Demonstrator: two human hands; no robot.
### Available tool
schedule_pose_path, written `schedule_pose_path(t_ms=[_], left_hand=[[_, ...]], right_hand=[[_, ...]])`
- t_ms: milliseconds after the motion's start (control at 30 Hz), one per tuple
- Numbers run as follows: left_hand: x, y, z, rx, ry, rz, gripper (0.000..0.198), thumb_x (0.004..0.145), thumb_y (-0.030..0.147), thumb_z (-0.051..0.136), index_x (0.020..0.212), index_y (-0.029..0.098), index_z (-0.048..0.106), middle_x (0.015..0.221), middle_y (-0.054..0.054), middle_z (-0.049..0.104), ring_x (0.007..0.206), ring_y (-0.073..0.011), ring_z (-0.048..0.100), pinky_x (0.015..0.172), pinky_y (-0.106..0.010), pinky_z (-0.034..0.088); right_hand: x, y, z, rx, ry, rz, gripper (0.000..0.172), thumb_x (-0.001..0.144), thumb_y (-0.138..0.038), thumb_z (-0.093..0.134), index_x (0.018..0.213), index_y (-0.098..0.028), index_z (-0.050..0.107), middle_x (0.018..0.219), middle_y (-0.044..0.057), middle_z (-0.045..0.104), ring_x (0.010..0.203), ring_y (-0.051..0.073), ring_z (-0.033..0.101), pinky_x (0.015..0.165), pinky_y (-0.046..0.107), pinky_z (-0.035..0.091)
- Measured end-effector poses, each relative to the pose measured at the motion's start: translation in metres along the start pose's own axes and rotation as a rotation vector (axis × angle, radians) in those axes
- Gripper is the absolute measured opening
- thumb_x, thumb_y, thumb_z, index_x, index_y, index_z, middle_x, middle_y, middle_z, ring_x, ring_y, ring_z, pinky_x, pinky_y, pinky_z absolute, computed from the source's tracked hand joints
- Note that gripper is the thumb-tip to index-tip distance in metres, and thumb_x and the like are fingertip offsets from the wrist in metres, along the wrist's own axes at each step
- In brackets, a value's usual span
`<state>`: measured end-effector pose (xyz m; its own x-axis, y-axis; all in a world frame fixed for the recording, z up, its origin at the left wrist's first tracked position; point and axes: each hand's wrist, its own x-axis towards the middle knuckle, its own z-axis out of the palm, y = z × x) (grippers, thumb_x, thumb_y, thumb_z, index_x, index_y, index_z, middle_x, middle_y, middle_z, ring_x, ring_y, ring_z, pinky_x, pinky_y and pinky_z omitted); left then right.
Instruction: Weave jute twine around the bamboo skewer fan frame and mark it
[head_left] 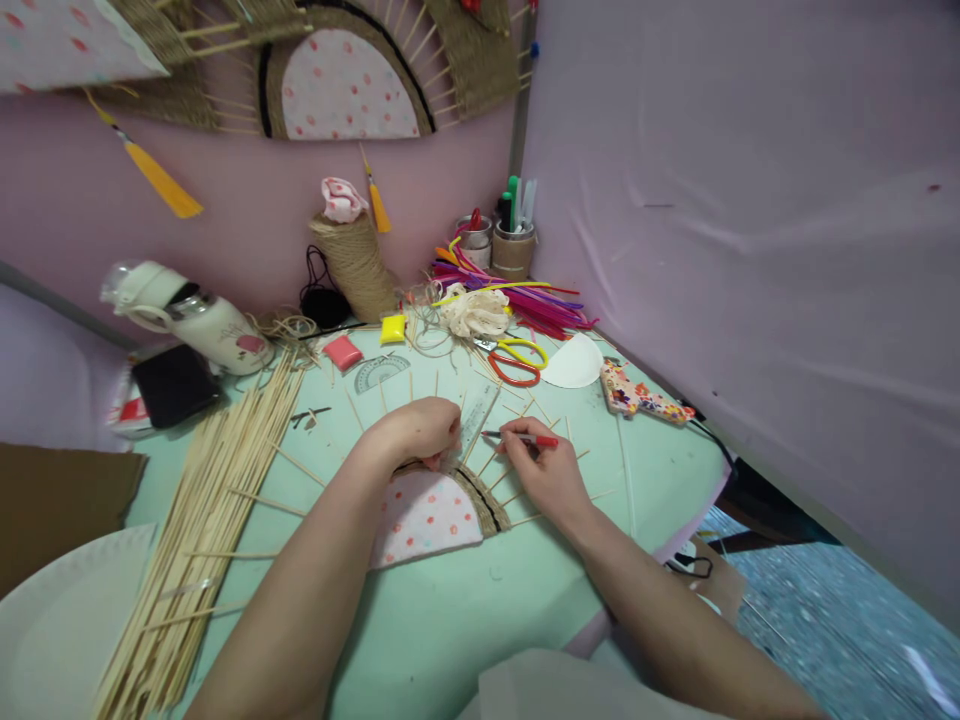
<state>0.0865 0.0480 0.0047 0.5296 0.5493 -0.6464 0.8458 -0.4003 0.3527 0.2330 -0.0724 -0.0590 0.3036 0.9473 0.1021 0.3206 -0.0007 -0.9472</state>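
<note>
My right hand point(546, 475) grips a pen point(536, 439) with a red barrel, its dark tip pointing left beside a clear ruler point(480, 415). My left hand point(431, 432) is closed over the ruler's lower end, above the top edge of a half-round craft piece point(431, 515). The piece has a white face with red spots and a rim of brown twine with a black stripe. Thin wooden sticks point(259, 500) fan outward from the rim. My left forearm covers the piece's left side, and the fingertips of my left hand are mostly hidden.
A bundle of sticks point(217, 500) and a bottle point(199, 318) lie at left. Behind are a protractor point(381, 372), a twine spool point(356, 262) and pipe cleaners point(525, 300). Scissors point(514, 368), a white half-disc point(576, 362) and a patterned glue gun point(637, 396) lie at right.
</note>
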Motion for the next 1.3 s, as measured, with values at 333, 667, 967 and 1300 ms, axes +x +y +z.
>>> schedule_pose_path(t_ms=[333,667,967,1300], left_hand=[[-0.031,-0.002,-0.02,0.031,0.143,0.133,0.007,0.074,0.026,0.048,0.071,0.02,0.05,0.053,0.002,0.062,0.051,-0.0131,0.058,0.051,-0.022,0.038],[-0.011,0.012,-0.001,0.033,0.073,0.233,0.01,0.071,0.021,0.046,0.077,0.02,0.054,0.058,0.002,0.059,0.05,-0.0133,0.056,0.049,-0.023,0.037],[-0.013,0.0,-0.014,0.072,0.147,0.199,0.005,0.074,0.024,0.048,0.073,0.02,0.051,0.057,0.002,0.06,0.051,-0.0125,0.058,0.05,-0.022,0.038],[-0.029,-0.032,-0.031,-0.026,0.262,0.178,0.013,0.077,0.033,0.046,0.077,0.021,0.051,0.063,0.001,0.065,0.054,-0.0128,0.06,0.05,-0.022,0.039]], right_hand=[[-0.005,-0.005,-0.003,0.09,0.246,-0.149,0.012,0.085,-0.028,0.054,0.088,-0.018,0.061,0.068,0.0,0.064,0.066,0.013,0.059,0.067,0.026,0.047],[-0.022,-0.014,0.0,0.208,0.38,-0.2,0.013,0.088,-0.029,0.051,0.091,-0.019,0.059,0.069,-0.001,0.059,0.065,0.013,0.058,0.063,0.028,0.047],[-0.061,-0.011,0.029,-0.203,-0.069,-0.51,0.021,0.092,-0.022,0.042,0.107,-0.022,0.056,0.089,0.007,0.065,0.081,0.018,0.059,0.073,0.034,0.045],[-0.04,-0.02,0.024,-0.658,-0.489,-0.503,0.053,0.072,-0.058,0.065,0.109,-0.022,0.052,0.129,0.01,0.055,0.13,0.027,0.037,0.109,0.049,0.022]])
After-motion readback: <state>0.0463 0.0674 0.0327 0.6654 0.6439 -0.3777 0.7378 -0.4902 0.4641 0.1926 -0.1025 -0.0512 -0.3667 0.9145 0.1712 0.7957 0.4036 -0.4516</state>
